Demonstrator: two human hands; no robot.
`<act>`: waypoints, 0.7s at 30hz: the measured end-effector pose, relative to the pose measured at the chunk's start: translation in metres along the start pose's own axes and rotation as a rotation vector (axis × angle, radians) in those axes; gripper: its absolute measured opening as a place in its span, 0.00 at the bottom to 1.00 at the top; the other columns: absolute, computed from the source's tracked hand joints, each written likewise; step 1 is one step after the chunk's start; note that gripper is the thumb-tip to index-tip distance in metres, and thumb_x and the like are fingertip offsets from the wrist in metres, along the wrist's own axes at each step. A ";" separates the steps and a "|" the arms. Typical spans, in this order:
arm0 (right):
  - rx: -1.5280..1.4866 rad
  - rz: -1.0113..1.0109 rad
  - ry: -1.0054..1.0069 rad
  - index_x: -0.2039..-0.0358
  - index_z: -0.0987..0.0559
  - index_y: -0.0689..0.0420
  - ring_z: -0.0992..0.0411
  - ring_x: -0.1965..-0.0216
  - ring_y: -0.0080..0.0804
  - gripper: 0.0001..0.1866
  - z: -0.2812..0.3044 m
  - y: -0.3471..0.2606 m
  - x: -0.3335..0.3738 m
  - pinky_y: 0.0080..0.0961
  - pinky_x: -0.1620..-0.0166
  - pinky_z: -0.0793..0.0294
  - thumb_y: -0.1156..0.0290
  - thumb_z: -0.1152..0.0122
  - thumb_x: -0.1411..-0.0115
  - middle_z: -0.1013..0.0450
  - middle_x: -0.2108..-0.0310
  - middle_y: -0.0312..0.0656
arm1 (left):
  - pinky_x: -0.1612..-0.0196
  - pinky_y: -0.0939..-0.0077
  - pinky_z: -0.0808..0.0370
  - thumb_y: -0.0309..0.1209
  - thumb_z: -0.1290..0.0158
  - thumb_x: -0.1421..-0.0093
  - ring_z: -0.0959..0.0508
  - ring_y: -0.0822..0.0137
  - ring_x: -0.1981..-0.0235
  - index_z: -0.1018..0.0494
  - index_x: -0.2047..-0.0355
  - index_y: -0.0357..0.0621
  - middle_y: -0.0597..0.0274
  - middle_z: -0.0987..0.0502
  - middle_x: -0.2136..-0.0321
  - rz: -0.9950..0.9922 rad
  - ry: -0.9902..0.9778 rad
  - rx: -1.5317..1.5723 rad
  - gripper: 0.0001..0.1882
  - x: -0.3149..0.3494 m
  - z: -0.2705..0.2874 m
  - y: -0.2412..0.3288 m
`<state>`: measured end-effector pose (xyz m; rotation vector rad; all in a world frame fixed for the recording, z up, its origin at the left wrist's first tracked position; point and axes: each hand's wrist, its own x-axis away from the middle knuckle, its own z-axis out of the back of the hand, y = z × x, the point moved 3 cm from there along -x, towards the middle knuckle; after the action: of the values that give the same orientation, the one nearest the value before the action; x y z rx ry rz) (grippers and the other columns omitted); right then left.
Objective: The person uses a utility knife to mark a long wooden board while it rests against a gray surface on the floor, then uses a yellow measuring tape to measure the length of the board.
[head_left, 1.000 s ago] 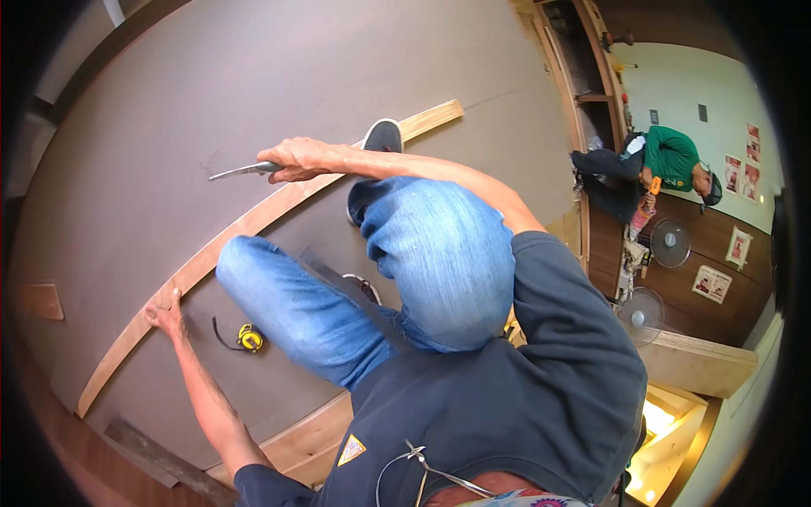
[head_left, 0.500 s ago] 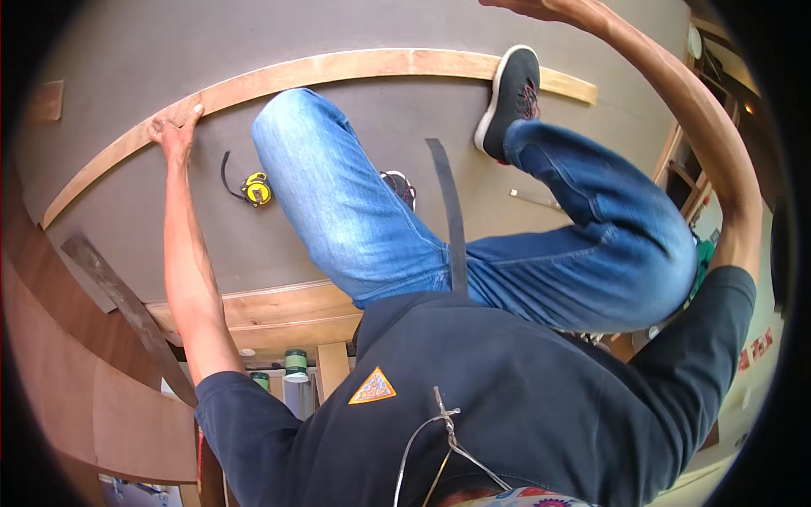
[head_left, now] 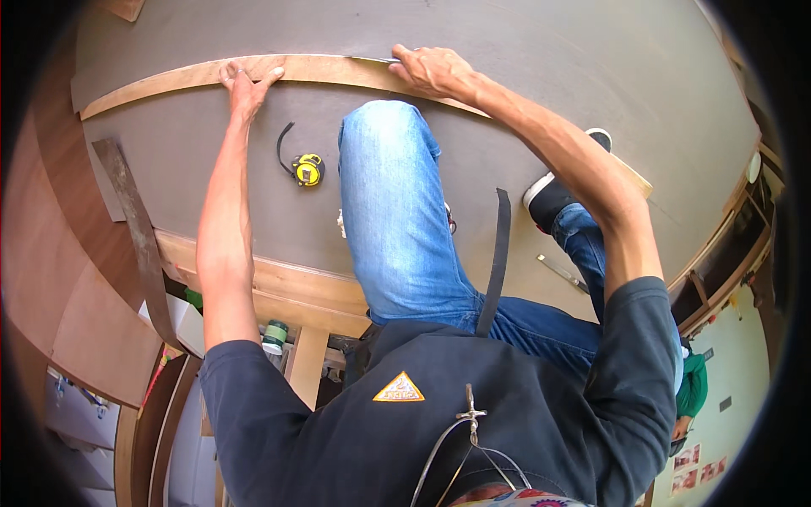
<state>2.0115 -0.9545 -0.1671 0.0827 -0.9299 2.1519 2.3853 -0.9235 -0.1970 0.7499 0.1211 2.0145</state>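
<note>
A long, thin wooden strip lies across the grey board in front of me. My left hand grips the strip left of its middle, thumb and fingers pressed on it. Over the strip further right, my right hand is closed round a slim tool. Its narrow, metal-looking blade points left along the strip's far edge; the handle is hidden in my fingers. A yellow and black tape measure rests on the board near my bent knee.
My shoe is at the right, by the strip's far end. A slim metal tool lies near my leg. A dark worn slat leans at the left, beside curved wooden panels. A person in green is at the far right.
My right hand has come down from the upper right onto the strip, with the slim tool in it. My left hand still holds the strip. The view has shifted.
</note>
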 end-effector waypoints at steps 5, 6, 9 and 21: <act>0.095 -0.026 -0.025 0.55 0.31 0.55 0.21 0.74 0.50 0.14 0.004 0.002 0.004 0.43 0.75 0.21 0.57 0.55 0.29 0.22 0.76 0.51 | 0.29 0.62 0.46 0.60 0.30 0.58 0.55 0.46 0.28 0.60 0.30 0.28 0.36 0.69 0.30 -0.012 0.020 -0.057 0.72 -0.007 0.004 -0.002; 0.095 -0.068 -0.074 0.55 0.32 0.54 0.21 0.74 0.50 0.14 0.010 0.009 0.015 0.43 0.74 0.21 0.57 0.54 0.29 0.22 0.76 0.51 | 0.29 0.62 0.46 0.60 0.30 0.58 0.55 0.46 0.28 0.60 0.30 0.28 0.36 0.69 0.30 -0.013 0.022 -0.041 0.72 -0.008 0.006 0.001; 0.136 -0.107 -0.085 0.50 0.32 0.53 0.22 0.69 0.53 0.17 0.027 0.064 0.101 0.46 0.68 0.22 0.54 0.54 0.29 0.22 0.71 0.52 | 0.28 0.63 0.47 0.59 0.29 0.58 0.55 0.46 0.28 0.60 0.30 0.27 0.35 0.67 0.30 -0.015 0.044 -0.040 0.72 -0.006 0.021 -0.003; 0.056 -0.096 -0.243 0.50 0.31 0.57 0.20 0.66 0.52 0.20 0.039 -0.039 -0.036 0.47 0.63 0.20 0.54 0.58 0.28 0.21 0.69 0.53 | 0.27 0.65 0.49 0.56 0.29 0.56 0.54 0.45 0.28 0.60 0.31 0.24 0.35 0.67 0.30 -0.068 0.122 -0.001 0.70 -0.009 0.021 -0.023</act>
<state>2.0542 -0.9859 -0.1279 0.4167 -0.9805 2.1099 2.4178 -0.9222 -0.1925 0.6142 0.2144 1.9946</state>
